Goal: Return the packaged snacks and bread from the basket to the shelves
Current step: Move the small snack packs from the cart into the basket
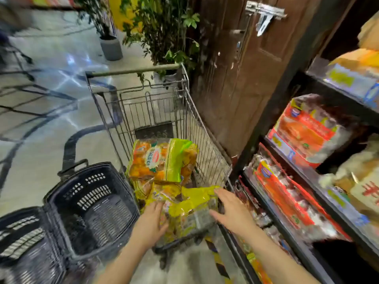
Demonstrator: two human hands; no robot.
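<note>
A wire shopping cart stands in front of me with yellow and green snack bags in it. One orange and green bag lies on top at the back. A nearer yellow bag lies at the cart's near end. My left hand rests flat on its left side. My right hand touches its right side, fingers spread. Neither hand has closed around the bag. The dark shelves on the right carry red and orange packaged snacks.
A black plastic basket with nothing visible inside stands at the left of the cart, and a second one is nearer me. A brown wooden door and potted plants are behind the cart. Pale tiled floor spreads to the left.
</note>
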